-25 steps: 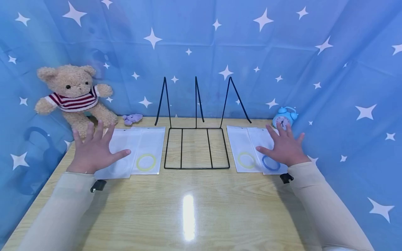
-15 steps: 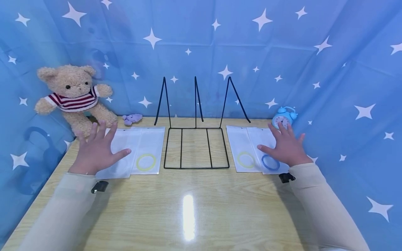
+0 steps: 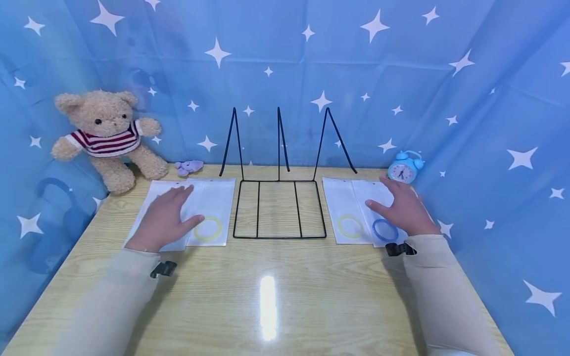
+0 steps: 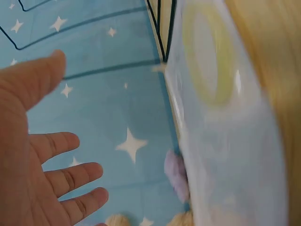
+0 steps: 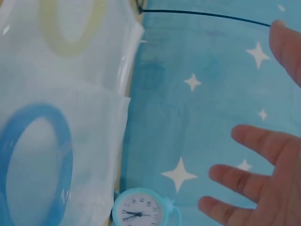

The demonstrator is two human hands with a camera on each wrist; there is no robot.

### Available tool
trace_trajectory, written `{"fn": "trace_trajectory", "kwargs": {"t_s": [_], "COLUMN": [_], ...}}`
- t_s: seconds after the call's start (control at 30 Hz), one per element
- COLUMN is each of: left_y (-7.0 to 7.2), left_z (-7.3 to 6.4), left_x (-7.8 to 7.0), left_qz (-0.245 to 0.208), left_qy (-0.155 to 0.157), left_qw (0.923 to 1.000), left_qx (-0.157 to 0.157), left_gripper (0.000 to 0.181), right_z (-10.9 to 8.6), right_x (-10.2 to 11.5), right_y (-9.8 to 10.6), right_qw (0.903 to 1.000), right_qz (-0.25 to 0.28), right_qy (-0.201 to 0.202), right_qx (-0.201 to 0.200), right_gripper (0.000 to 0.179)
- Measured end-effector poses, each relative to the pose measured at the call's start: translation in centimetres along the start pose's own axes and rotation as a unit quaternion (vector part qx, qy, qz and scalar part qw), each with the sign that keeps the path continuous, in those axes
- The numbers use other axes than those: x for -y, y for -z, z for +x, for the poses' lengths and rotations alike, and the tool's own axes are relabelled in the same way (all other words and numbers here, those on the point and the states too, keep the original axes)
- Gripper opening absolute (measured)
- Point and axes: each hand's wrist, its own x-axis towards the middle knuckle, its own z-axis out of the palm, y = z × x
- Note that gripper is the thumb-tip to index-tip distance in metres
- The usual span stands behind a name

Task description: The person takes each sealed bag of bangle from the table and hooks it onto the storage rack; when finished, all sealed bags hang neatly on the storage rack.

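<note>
My left hand [image 3: 166,217] hovers over the left pair of frosted plastic bags, fingers loosely extended and nothing held. The bag with a yellow ring [image 3: 207,229] lies just right of it; the other left bag [image 3: 147,207] is partly hidden under the hand. Above the right pair, my right hand [image 3: 406,207] is spread with thumb apart and holds nothing. Beside its thumb is a bag with a blue ring [image 3: 385,230], next to one with a yellow ring [image 3: 350,226]. A black wire rack [image 3: 279,238] stands between the two pairs.
A teddy bear [image 3: 109,133] in a striped shirt sits at the back left, with a small purple plush [image 3: 189,167] beside it. A blue alarm clock [image 3: 403,169] stands at the back right. Behind the wooden table [image 3: 213,301] hangs a starry blue curtain [image 3: 267,39].
My left hand has moved right and turned inward, from beside the bear's feet to over the bags. My right hand has turned slightly, its fingers now closer together.
</note>
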Motion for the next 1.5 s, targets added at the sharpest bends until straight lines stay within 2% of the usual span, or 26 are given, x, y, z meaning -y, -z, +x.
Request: {"fn": "trace_trajectory", "kwargs": {"t_s": [0.17,0.37,0.5,0.6,0.77,0.87,1.23,1.5], "left_y": [-1.9,-3.7,-4.2,-4.4,-4.8,-5.2,-6.6,-7.4], "left_z": [0.8,2.1,2.9,3.4,4.1,4.4,4.4,4.6], "left_x": [-1.3,-3.0,-4.0,-4.6,-5.4,-5.8,-6.3,-6.3], "left_qz": [-0.039,-0.040,-0.035,-0.035,-0.031,-0.037,-0.050,-0.040], "left_qy": [-0.017,-0.043,-0.052,-0.044,-0.014,-0.001,-0.018,-0.021], "left_qw": [0.9991,0.9982,0.9980,0.9980,0.9956,0.9938,0.9947,0.9938], "left_qx": [-0.010,-0.012,0.006,0.030,0.088,0.105,0.088,0.102], "left_gripper": [0.080,0.077,0.079,0.081,0.086,0.088,0.084,0.085], "right_z": [-0.2,-0.5,-0.6,-0.6,-0.7,-1.0,-2.0,-2.1], "right_x": [-0.2,-0.9,-1.5,-1.6,-1.9,-2.4,-4.2,-5.7], "right_y": [0.1,0.3,0.3,0.3,0.6,0.8,1.5,1.8], "right_qw": [0.9974,0.9895,0.9861,0.9843,0.9842,0.9844,0.9844,0.9850], "right_qz": [0.069,0.133,0.153,0.164,0.164,0.160,0.136,0.130], "right_qy": [-0.019,-0.056,-0.064,-0.065,-0.067,-0.072,-0.107,-0.100], "right_qx": [-0.003,0.006,0.005,0.003,0.011,0.017,0.031,0.053], "right_gripper": [0.105,0.097,0.097,0.099,0.100,0.100,0.104,0.094]}}
